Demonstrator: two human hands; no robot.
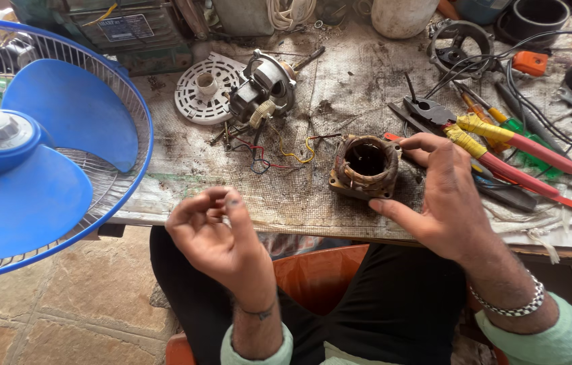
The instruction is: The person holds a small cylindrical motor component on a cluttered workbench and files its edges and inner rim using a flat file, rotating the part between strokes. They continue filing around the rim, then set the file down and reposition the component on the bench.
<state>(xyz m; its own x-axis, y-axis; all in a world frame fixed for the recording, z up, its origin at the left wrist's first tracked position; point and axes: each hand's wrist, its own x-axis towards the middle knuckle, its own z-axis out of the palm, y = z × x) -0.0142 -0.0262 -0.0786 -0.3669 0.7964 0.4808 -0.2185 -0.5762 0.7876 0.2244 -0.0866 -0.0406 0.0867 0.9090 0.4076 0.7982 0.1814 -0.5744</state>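
Touching right hand [449, 196] grip (thumbside): stator [365, 166]

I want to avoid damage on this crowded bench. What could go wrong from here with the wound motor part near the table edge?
1. The square brown copper-wound stator sits close to the table's front edge; the right hand touching it could possibly nudge it off.
2. The red-handled pliers with yellow tape lie just behind that hand and might get knocked.
3. The thin red and yellow wires beside the stator may snag on fingers.
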